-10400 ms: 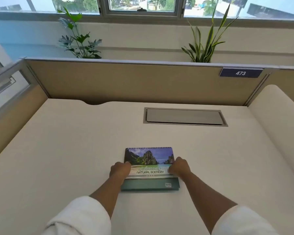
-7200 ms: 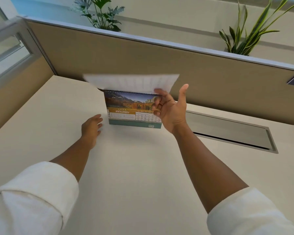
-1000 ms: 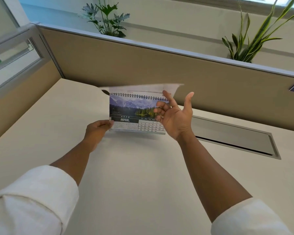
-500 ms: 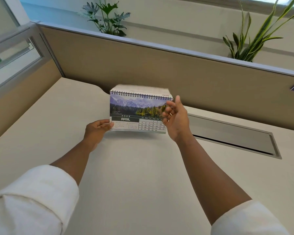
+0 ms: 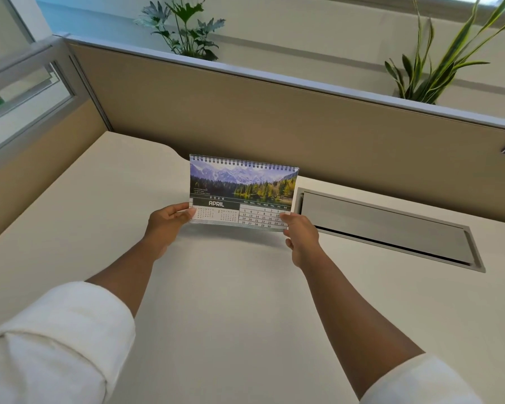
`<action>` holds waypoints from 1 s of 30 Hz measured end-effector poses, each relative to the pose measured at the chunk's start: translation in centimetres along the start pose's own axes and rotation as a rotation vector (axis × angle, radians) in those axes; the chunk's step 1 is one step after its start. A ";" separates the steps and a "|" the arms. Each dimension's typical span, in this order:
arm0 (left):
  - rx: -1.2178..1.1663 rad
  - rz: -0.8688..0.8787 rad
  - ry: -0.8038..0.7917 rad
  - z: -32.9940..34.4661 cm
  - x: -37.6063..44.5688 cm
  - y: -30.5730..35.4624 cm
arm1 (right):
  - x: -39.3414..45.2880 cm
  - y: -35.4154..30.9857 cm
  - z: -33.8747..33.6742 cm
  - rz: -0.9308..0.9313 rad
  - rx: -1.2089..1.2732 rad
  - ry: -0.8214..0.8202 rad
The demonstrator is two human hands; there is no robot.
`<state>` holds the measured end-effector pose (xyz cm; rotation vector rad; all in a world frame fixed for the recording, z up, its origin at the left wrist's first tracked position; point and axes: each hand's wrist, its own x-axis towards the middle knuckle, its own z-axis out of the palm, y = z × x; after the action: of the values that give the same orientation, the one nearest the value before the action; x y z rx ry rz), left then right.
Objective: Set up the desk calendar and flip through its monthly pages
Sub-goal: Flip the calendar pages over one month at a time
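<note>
1. Holding the desk calendar (image 5: 243, 193) at both bottom corners, page showing APRIL with a mountain-lake photo above the date grid.
2. Left hand (image 5: 167, 225): thumb and fingers pinched on the lower-left corner of the page.
3. Right hand (image 5: 299, 236): fingertips closed on the lower-right corner, thumb over the last date column.
4. Calendar stands upright between the two grips, spiral binding (image 5: 244, 163) on top, away from the hands. Can't tell if its base touches the desk (image 5: 231, 301).
5. Just right of the right-hand grip: grey cable flap (image 5: 385, 228) set into the desk.
6. Behind the calendar: tan partition (image 5: 274, 118), two plants above it.
7. White sleeves rolled on both forearms.
</note>
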<state>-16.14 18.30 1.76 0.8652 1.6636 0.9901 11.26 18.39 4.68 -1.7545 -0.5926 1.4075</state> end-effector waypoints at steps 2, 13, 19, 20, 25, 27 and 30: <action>-0.003 -0.002 0.004 0.0 -0.4 0.3 | 0.0 0.1 0.0 0.000 -0.017 -0.022; -0.062 -0.085 -0.037 -0.2 -1.2 1.2 | -0.5 -0.7 -0.8 -0.134 0.044 -0.224; -0.106 -0.074 -0.037 -0.1 -1.1 0.6 | -1.4 -2.4 -1.2 -0.255 0.128 -0.387; -0.118 -0.064 -0.033 -0.1 -1.1 0.6 | -1.4 -2.7 -1.3 -0.251 0.185 -0.415; -0.052 -0.051 -0.057 0.2 -1.0 0.7 | -1.2 -4.2 -1.0 -0.232 0.474 -0.557; -0.031 -0.039 -0.070 0.4 -1.2 0.6 | -1.2 -4.8 -0.8 -0.239 0.541 -0.602; -0.019 -0.025 -0.074 0.6 -1.5 0.5 | -1.5 -5.6 -0.7 -0.272 0.570 -0.622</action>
<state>-15.11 17.32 2.66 0.8566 1.5969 0.9445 12.21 20.30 10.15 -0.7527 -0.6345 1.7088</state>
